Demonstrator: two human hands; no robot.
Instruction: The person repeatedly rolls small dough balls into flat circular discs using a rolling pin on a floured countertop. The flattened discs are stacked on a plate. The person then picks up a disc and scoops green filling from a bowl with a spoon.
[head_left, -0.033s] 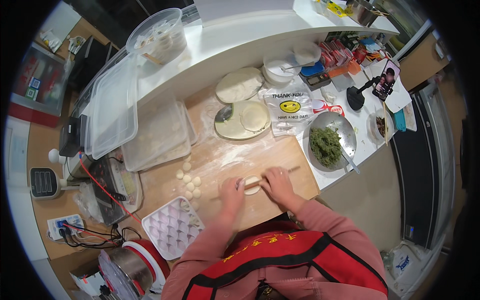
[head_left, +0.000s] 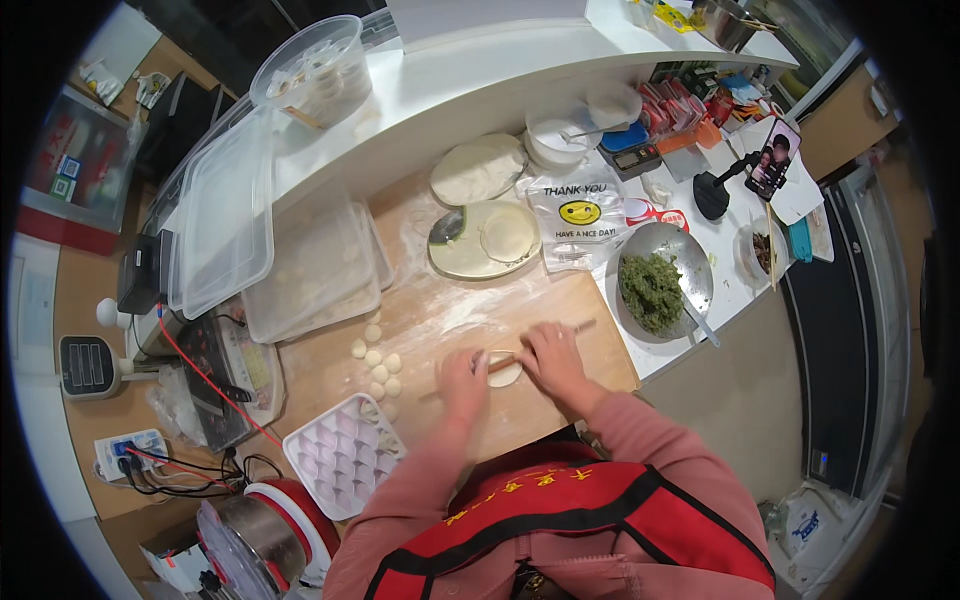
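Note:
Both my hands are on a thin wooden rolling pin [head_left: 503, 364] at the near side of the floured board. It lies across a small round dough wrapper [head_left: 505, 377], which shows between the hands. My left hand [head_left: 463, 384], slightly blurred, has its fingers closed around the pin, close to the wrapper's left edge. On the other side, my right hand [head_left: 552, 358] is curled over the pin, whose end sticks out beyond it. Left of my left hand lie several small dough pieces [head_left: 374, 357], apart from it.
A white tray [head_left: 352, 400] of pleated dumplings stands at the near left. Farther back are oval plates [head_left: 484, 268] with dough wrappers and clear plastic boxes [head_left: 312, 312]. At right stand a metal bowl [head_left: 700, 275] of green filling and a phone [head_left: 775, 165] on a stand.
My right hand and the pin's right end have shifted slightly forward, away from me. The pin now crosses the wrapper a little farther up; my left hand has barely moved.

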